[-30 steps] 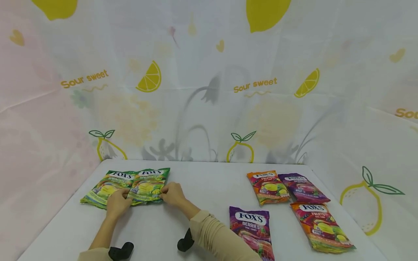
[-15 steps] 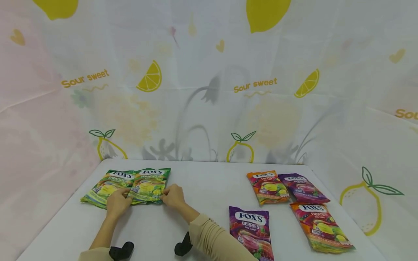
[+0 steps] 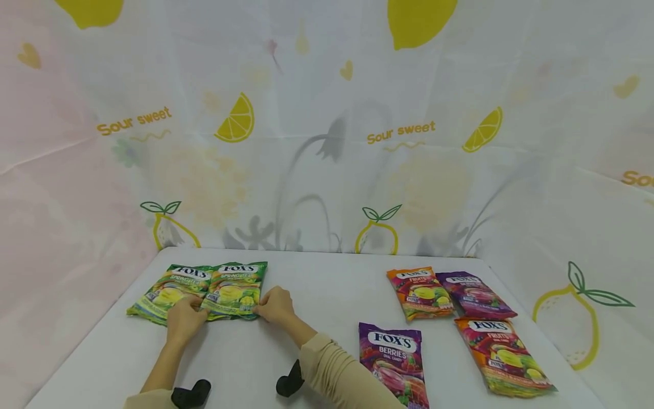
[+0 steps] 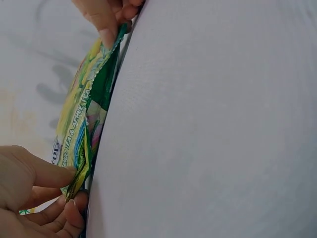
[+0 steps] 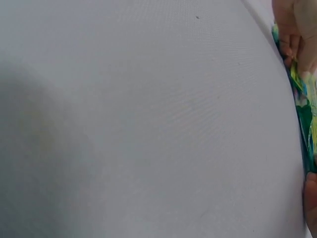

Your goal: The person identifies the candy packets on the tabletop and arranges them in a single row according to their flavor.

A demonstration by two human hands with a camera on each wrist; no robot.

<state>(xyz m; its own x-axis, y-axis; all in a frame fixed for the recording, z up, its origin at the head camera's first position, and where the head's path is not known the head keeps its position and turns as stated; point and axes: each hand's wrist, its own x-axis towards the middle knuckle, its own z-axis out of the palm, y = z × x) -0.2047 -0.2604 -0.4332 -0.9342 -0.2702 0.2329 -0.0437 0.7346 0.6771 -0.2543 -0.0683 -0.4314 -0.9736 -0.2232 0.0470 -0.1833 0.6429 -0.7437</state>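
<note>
Two green candy bags lie side by side at the far left of the table in the head view. My left hand (image 3: 185, 322) pinches the lower left corner of the right-hand green candy bag (image 3: 232, 292). At its lower right corner, my right hand (image 3: 276, 307) pinches the same bag. The other green candy bag (image 3: 168, 292) lies just left of it, partly behind my left hand. In the left wrist view, thumb and fingers of the left hand (image 4: 29, 193) hold the bag's crimped end. The right wrist view catches only a strip of the green bag (image 5: 306, 116).
On the right lie an orange candy bag (image 3: 421, 293), a purple candy bag (image 3: 475, 295) and a nearer orange candy bag (image 3: 503, 358). Another purple candy bag (image 3: 392, 363) lies near the front, partly behind my right sleeve. A printed cloth (image 3: 317, 170) hangs behind the white table (image 3: 317, 284).
My right hand has shifted very slightly right and down at the bag's corner. Both hands stay on the bag, and the other bags lie as before.
</note>
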